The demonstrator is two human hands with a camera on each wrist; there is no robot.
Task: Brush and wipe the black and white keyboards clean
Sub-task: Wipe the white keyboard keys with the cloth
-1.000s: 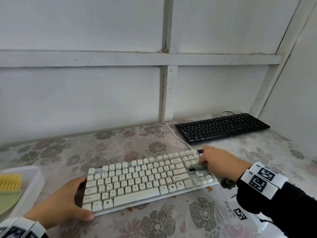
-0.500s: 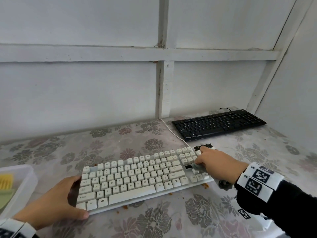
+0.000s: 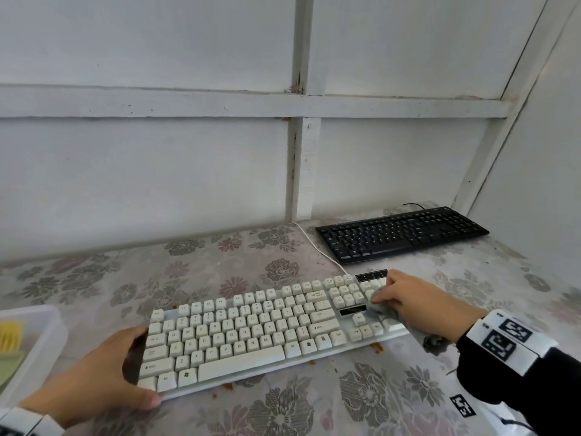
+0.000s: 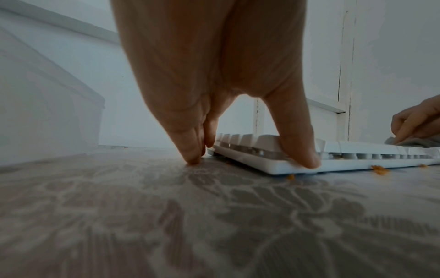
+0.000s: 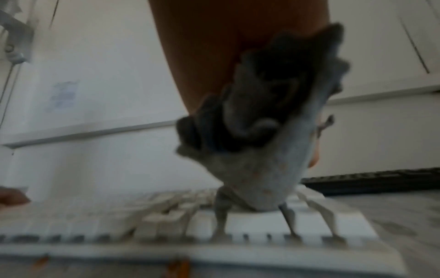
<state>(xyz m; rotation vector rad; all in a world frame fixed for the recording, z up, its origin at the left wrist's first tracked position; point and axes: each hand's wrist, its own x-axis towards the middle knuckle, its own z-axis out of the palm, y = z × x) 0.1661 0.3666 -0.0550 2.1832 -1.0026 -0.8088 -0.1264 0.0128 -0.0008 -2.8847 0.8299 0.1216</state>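
The white keyboard (image 3: 261, 335) lies slantwise on the flowered table. My left hand (image 3: 125, 369) holds its left end, thumb (image 4: 307, 159) pressed on the front corner and fingertips (image 4: 194, 159) down on the table beside it. My right hand (image 3: 408, 300) grips a bunched grey cloth (image 3: 382, 309) and presses it on the keys at the keyboard's right end; in the blurred right wrist view the cloth (image 5: 262, 169) touches the keys. The black keyboard (image 3: 399, 234) sits at the back right, untouched.
A clear plastic box (image 3: 37, 313) at the left edge holds a yellow brush (image 3: 11, 336) and something green. Orange crumbs (image 3: 375, 347) lie along the white keyboard's front edge. A white cable (image 3: 317, 247) runs to the back wall. Walls close off the back and right.
My right hand has rubbed the cloth a little way across the right-hand keys. My left hand has kept its hold on the keyboard's left end. The head view has shifted slightly.
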